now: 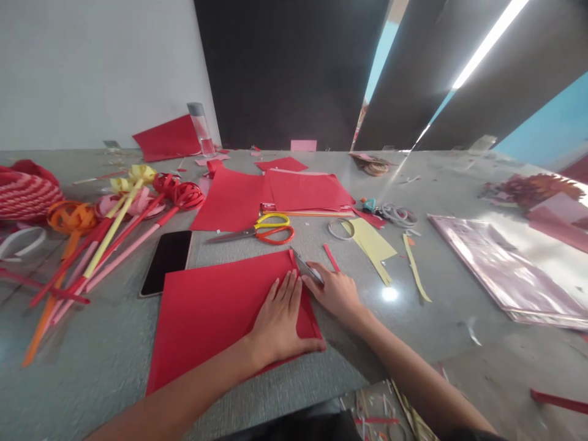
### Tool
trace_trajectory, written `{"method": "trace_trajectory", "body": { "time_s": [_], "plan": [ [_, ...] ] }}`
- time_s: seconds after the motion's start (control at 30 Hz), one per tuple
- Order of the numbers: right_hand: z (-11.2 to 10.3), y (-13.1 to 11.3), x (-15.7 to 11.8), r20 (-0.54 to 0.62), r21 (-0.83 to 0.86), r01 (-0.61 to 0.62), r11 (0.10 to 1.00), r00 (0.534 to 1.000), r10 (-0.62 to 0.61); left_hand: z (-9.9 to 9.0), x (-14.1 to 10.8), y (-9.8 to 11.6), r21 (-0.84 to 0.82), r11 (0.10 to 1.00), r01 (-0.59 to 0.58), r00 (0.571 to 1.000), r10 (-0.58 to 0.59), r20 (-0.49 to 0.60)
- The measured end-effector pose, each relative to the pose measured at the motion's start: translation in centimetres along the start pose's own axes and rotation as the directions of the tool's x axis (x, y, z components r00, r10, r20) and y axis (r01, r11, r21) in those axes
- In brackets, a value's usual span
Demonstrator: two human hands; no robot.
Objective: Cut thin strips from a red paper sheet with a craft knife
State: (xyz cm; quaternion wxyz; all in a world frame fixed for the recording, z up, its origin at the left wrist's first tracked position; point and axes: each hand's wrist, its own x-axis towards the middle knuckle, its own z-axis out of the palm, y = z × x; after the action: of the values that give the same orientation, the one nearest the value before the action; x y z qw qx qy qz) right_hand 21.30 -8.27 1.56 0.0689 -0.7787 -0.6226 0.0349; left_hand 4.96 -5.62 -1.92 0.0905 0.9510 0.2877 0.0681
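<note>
A large red sheet [215,312] lies on the grey table in front of me. My left hand [282,318] is spread flat on its right part, fingers pointing away and thumb out toward the near right corner. At the sheet's far right corner, my right hand [335,294] is closed around a slim metal cutter [307,267], whose tip points up and left to the sheet's edge. Scissors with yellow and red handles [273,228] lie just beyond the sheet. A narrow red strip [331,257] rests beside my right hand.
Left are a black phone [168,262], paper-wrapped sticks [110,239] and red rope [27,193]. Beyond lie red sheets [307,190] and a bottle [202,131]. Right are a tape ring [340,229], yellow paper [367,242] and a pink plastic packet [514,269].
</note>
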Motion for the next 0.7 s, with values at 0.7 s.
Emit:
{"method": "trace_trajectory", "body": {
  "time_s": [0.7],
  "plan": [
    [-2.9,10.3,-2.4,-0.105,-0.033,-0.316,0.948,0.944,0.311,-1.0,-0.3,0.9,0.103,0.994,0.031,0.999,-0.029,-0.022]
  ]
}}
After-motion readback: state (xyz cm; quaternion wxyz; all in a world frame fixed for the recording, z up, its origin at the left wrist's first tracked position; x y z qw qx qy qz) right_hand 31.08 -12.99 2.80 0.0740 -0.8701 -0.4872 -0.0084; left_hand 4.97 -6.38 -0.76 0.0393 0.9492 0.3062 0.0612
